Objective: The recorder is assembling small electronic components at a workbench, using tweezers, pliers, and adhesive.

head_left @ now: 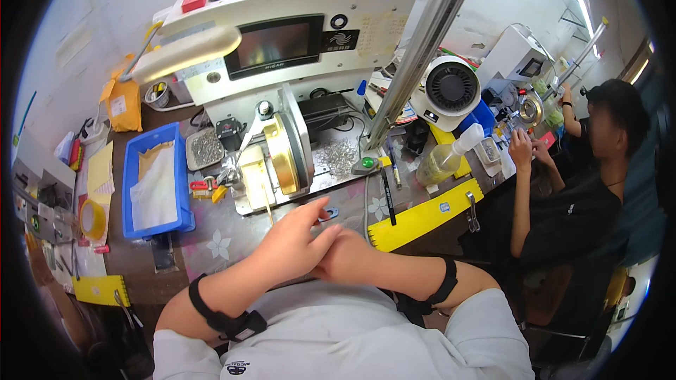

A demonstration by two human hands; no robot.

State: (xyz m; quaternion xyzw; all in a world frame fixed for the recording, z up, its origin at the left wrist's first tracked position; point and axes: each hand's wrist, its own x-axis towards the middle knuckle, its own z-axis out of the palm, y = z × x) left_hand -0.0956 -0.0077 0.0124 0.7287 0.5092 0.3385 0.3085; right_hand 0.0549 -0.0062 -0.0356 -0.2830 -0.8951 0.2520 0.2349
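My hands meet in front of the bench machine (201, 91), near the table's edge. My left hand (292, 236) lies across the front of my right hand, its visible fingers stretched forward and its thumb apart, with nothing seen in them. Only the back and wrist of my right hand (348, 259) show; its fingers are hidden behind the left one. Ahead of the left fingers is the machine's gold wheel (283, 155). A small blue flat piece (329, 214) lies just beyond my fingertips. A loose heap of small metal parts (336, 157) sits right of the wheel.
To the left stand a blue tray (186, 200) with a white sheet and a dish of small metal parts (205, 148). On the right are a squeeze bottle (440, 162), a yellow strip (422, 219), a metal post (415, 56) and a round black fan (452, 84). Another person (584, 183) works there.
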